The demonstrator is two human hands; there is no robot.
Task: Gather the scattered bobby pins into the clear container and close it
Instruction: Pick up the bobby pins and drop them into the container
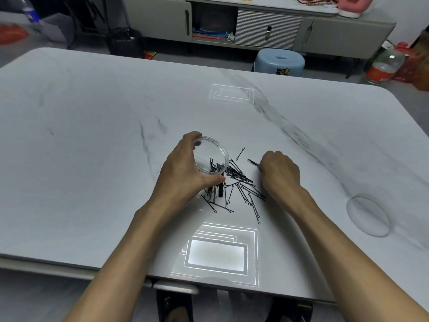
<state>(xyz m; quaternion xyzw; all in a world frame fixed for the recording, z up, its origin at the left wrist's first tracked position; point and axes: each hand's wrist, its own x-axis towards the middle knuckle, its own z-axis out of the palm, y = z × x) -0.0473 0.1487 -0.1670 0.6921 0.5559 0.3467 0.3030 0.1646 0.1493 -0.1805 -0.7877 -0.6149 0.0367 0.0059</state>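
A: Bobby pins: most loose on worktop, frame centre; few inside clear container.
B: Hands?
A: Left hand grasps tilted container; right hand pinches several pins. Lid lower right. Early stage.

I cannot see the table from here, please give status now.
Left hand holds clear container, tilted, few pins inside. Right hand pinches a bobby pin. Most pins on table; lid lies far right.
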